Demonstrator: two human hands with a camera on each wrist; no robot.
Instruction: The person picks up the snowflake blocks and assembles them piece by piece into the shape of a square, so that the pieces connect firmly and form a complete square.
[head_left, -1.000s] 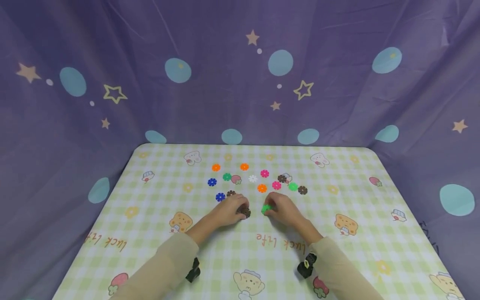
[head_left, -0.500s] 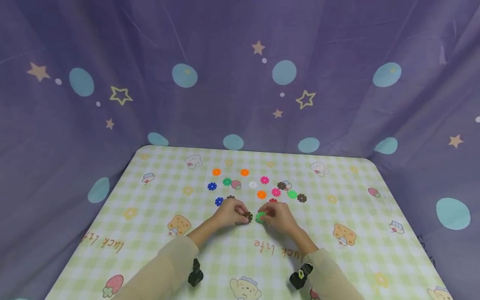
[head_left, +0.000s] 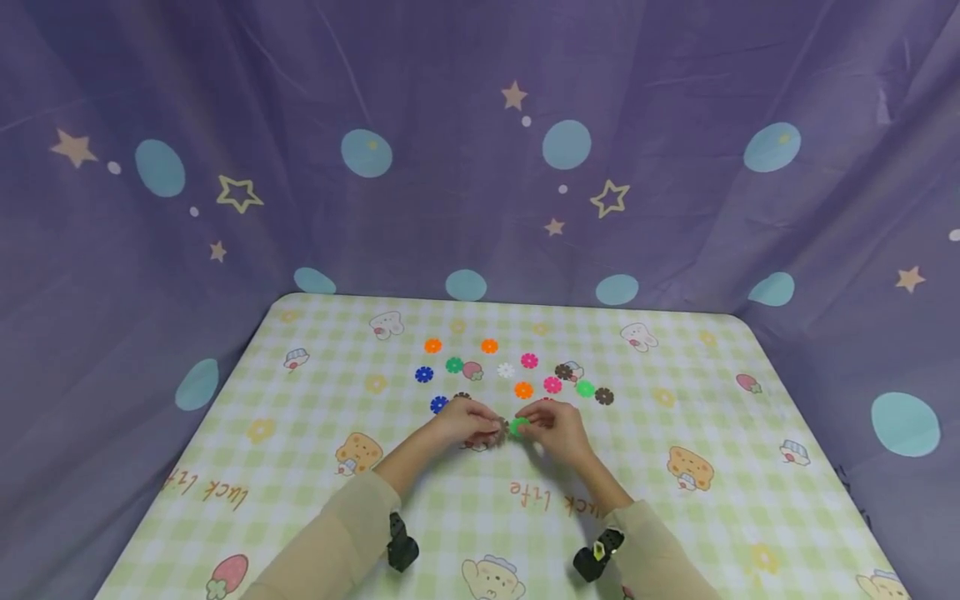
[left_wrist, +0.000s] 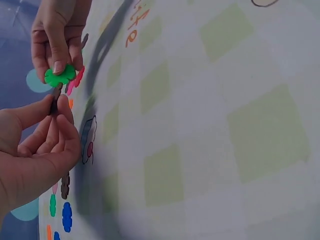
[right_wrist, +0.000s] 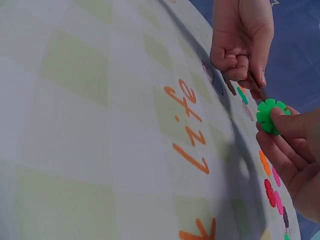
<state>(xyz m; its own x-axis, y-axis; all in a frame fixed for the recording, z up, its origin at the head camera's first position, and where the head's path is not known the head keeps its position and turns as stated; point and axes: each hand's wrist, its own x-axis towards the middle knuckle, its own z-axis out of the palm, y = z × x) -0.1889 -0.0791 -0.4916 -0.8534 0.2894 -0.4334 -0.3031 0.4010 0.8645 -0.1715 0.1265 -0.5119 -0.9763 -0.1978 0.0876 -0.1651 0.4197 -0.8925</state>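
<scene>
My left hand [head_left: 467, 423] pinches a brown notched plastic disc [left_wrist: 55, 100] between thumb and fingertips. Opposite it, my right hand [head_left: 557, 429] pinches a bright green notched disc [right_wrist: 270, 115], thumb on its face. Both hands are held over the middle of the table. In the wrist views the brown disc stands nearly edge-on to the green one and meets its rim; whether their slots are engaged cannot be told. Fingers cover part of each disc.
Beyond the hands, loose discs lie scattered on the checked tablecloth [head_left: 420, 517], among them an orange disc [head_left: 523, 390], a white disc [head_left: 506, 370], a blue disc [head_left: 424, 374] and a brown disc [head_left: 604, 397]. A purple curtain [head_left: 465, 208] hangs behind the table.
My right hand has moved left with the green disc towards the left hand. The brown disc has turned more edge-on, and the gap between the two discs has closed.
</scene>
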